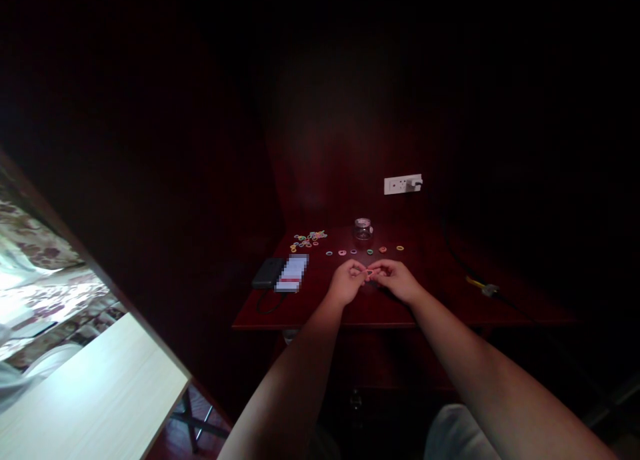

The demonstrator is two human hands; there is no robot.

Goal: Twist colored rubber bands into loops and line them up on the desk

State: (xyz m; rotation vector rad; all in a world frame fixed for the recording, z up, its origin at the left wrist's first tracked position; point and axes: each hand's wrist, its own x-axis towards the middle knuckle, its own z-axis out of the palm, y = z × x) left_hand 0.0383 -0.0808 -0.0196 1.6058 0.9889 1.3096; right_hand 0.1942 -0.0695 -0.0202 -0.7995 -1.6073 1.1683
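Observation:
Above the dark red desk, my left hand (349,280) and my right hand (395,278) meet, fingertips pinching a small pinkish elastic hair band (370,272) between them. Just beyond my fingers runs a row of small coloured bands, among them a green band (370,252), a red band (383,250), a pink band (343,253) and a yellow band (400,248). Behind the row stands a clear glass jar (363,229). A loose pile of mixed coloured bands (311,239) lies at the back left.
Left of my hands lie a lit phone (292,273) and a black power bank (267,273) with a cable. A white wall socket (403,184) holds a plug. On the right rests a cable with a yellow end (483,287). A pale table (100,393) stands lower left.

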